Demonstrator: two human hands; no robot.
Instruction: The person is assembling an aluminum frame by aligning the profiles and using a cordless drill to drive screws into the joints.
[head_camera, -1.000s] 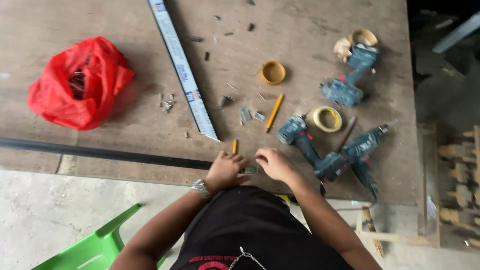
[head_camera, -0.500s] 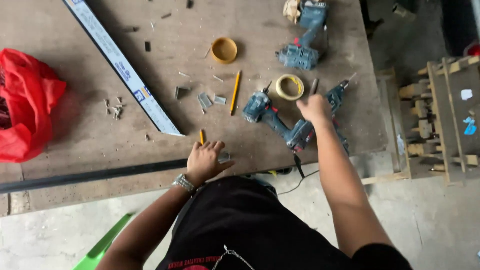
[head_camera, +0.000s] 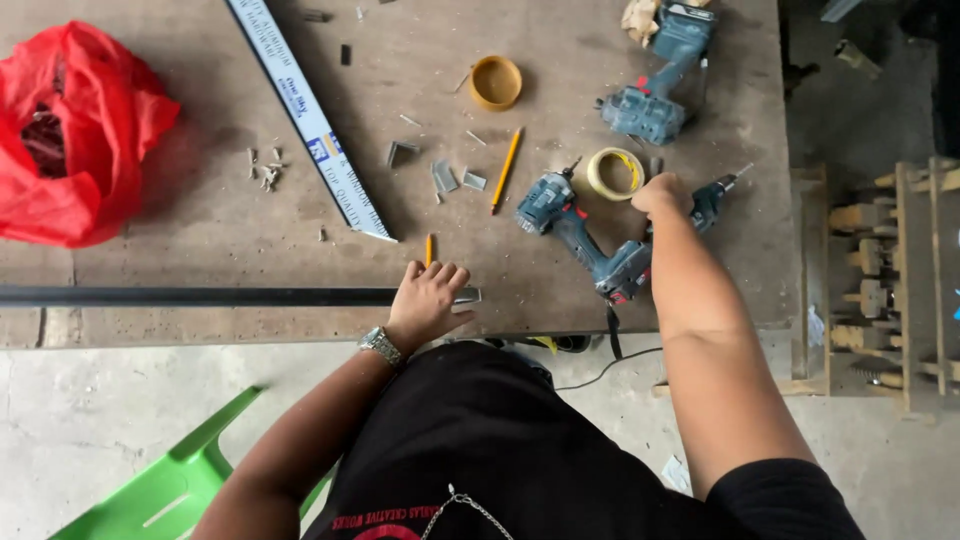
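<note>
While our left hand (head_camera: 428, 298) stays planted flat at the near edge of the bench (head_camera: 200, 215), our right hand (head_camera: 662, 193) has travelled away from it, out to the right, and now sits closed around the grip of the blue drill driver (head_camera: 712, 198) that lies at the far right of the tool cluster. A second ago both hands were close together at the bench edge; half a second ago the right one was already reaching over the tools. So the change is a reach that has ended in a grasp: the fingers are curled on the drill's body, its bit pointing away to the right, and the tool looks to be resting on the wood rather than lifted, though we cannot be sure.

Under the left hand, fingers spread and pressing down, lies a small metal bracket (head_camera: 466, 295) beside the long dark bar (head_camera: 200, 296) that runs along the bench front. A short orange pencil stub (head_camera: 429, 248) lies just beyond the fingertips.

Further out we see a second blue drill (head_camera: 580, 235) just left of the right hand, a roll of yellow tape (head_camera: 615, 173) touching close by, a yellow pencil (head_camera: 506, 168), an orange cap (head_camera: 496, 82), a third drill (head_camera: 655, 75), a printed aluminium strip (head_camera: 310, 125) and a red plastic bag (head_camera: 75, 130).
</note>
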